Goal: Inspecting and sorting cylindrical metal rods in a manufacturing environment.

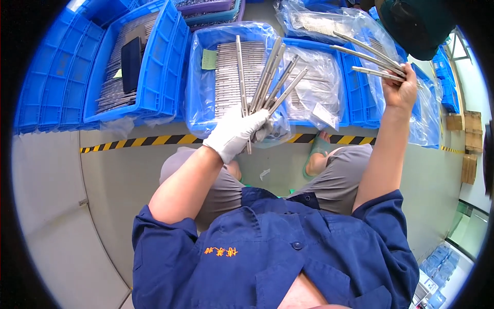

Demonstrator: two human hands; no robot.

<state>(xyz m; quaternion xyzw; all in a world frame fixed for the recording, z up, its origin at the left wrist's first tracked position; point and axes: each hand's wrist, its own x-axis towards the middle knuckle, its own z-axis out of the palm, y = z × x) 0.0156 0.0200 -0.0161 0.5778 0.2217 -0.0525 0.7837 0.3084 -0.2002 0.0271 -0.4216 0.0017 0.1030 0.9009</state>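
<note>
My left hand (237,133), in a white glove, grips a fanned bundle of several long grey metal rods (267,77) by their lower ends. It is held above a blue crate (206,110) lined with clear plastic and filled with flat grey metal strips. My bare right hand (400,91) is raised to the right and holds three similar metal rods (370,56) pointing up and left. Under them stands another plastic-lined blue crate (355,98).
More blue crates (154,67) with metal parts stand at the left, one holding a dark flat block (130,63). A yellow-black striped line (154,140) crosses the grey floor. Wooden blocks (465,123) lie at the right. My knees and a green sandal (318,149) show below.
</note>
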